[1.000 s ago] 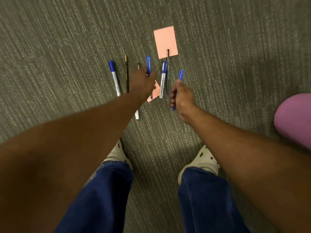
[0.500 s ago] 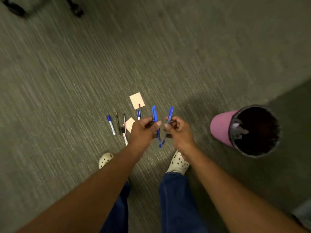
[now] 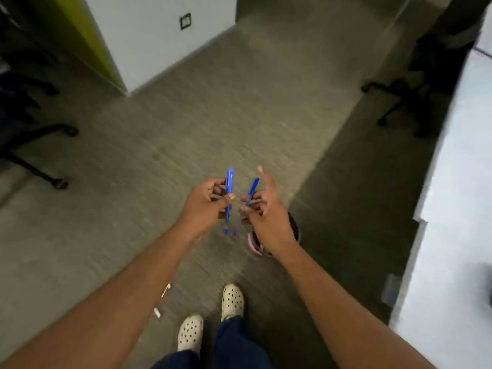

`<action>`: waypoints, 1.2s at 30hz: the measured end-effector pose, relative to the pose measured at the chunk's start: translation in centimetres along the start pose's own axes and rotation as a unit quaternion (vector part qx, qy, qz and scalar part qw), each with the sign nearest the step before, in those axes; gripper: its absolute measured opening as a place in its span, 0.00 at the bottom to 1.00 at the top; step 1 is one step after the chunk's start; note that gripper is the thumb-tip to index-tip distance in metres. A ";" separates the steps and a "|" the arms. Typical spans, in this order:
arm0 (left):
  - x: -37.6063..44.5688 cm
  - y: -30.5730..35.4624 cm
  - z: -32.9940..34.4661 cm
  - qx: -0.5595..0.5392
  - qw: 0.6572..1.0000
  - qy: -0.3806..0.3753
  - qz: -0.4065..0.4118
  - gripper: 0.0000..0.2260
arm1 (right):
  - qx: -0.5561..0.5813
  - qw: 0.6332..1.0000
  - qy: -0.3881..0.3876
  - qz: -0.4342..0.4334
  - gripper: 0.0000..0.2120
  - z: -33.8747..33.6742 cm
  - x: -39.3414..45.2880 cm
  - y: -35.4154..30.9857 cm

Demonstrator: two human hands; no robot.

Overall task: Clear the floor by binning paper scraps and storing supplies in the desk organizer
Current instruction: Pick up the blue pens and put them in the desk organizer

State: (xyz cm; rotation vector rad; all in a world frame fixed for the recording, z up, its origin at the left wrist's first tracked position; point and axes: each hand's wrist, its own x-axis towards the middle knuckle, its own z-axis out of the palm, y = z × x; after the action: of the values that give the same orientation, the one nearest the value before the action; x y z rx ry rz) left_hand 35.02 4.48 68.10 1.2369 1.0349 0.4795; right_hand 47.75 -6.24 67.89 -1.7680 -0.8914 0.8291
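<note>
Two slim blue pens, one [image 3: 229, 194] in left hand's [image 3: 206, 207] pinch, other [image 3: 250, 197] in right's [image 3: 266, 217].

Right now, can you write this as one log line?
left hand: holds blue pen | right hand: holds second blue pen | bin: beneath right hand | stage: standing, carrying pens

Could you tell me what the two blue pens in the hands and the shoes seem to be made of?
Left-hand blue pen: probably plastic, judging by its uniform saturated blue; motion blur hides the finish.
Right-hand blue pen: looks the same, likely plastic.
Shoes: cream clogs with round moulded holes, so probably soft foam or rubber, matte.
</note>
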 end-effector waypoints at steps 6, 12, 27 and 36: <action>-4.5 6.3 7.8 0.045 0.985 -0.144 0.079 0.20 | -0.056 0.989 0.138 -0.025 0.42 -9.0 -6.9 -4.1; -9.6 11.3 15.3 0.094 0.945 -0.275 0.149 0.22 | -0.042 0.963 0.264 -0.025 0.37 -16.1 -15.1 -6.3; -18.0 11.7 39.5 0.201 0.851 -0.459 0.157 0.20 | 0.019 0.848 0.529 -0.009 0.24 -34.2 -28.5 1.1; -16.8 10.6 47.2 0.205 0.867 -0.441 0.109 0.14 | 0.031 0.756 0.650 0.071 0.22 -47.1 -29.7 10.1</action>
State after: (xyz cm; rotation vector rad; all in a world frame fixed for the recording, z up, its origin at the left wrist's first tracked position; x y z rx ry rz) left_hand 69.00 -30.72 83.26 1.7207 0.1978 -0.1795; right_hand 74.38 -55.26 77.42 -1.8088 0.2232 -0.3932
